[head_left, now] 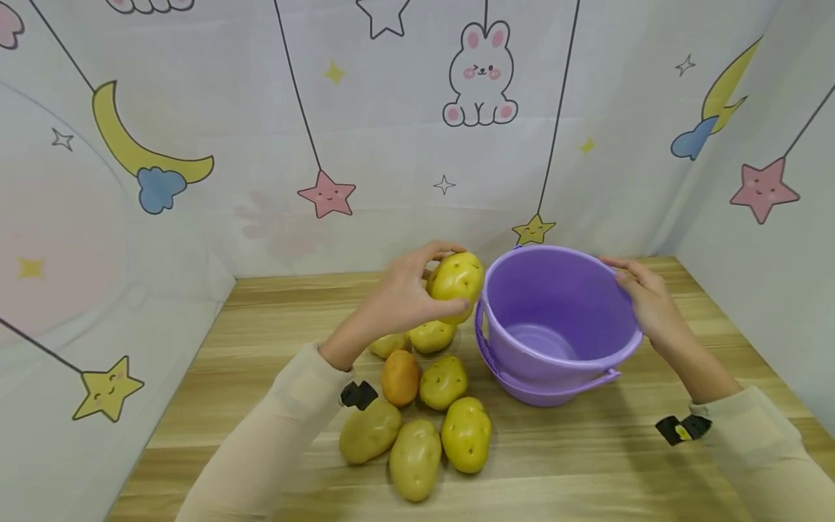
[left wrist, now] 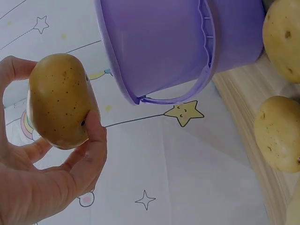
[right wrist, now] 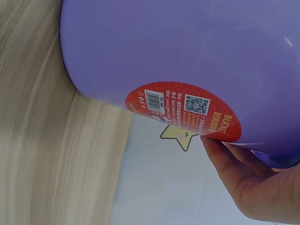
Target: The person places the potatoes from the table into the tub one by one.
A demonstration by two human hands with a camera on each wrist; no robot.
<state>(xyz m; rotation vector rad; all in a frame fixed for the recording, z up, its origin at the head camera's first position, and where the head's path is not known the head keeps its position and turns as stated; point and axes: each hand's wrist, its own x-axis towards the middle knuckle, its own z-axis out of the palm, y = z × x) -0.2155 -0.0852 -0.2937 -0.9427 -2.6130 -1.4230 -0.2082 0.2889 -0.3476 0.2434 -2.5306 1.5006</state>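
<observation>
My left hand (head_left: 414,286) holds a yellow potato (head_left: 458,279) up beside the left rim of a purple bucket (head_left: 554,377). In the left wrist view, thumb and fingers wrap the sides of this potato (left wrist: 61,101), whose skin has small dark specks. The bucket stands on the table, tilted a little, and no potato shows inside it. At the bucket's far right rim, my right hand (head_left: 646,297) grips the edge. Seen from the right wrist, the fingers (right wrist: 227,164) press the outer wall under the rim, next to a red oval label (right wrist: 187,110).
Several potatoes lie in a group left of the bucket, among them a browner orange one (head_left: 401,378) and a yellow one (head_left: 466,435) at the near right. The bucket's handle (head_left: 492,362) hangs down its near left side. A printed cloth (head_left: 391,145) hangs behind the wooden table (head_left: 215,406).
</observation>
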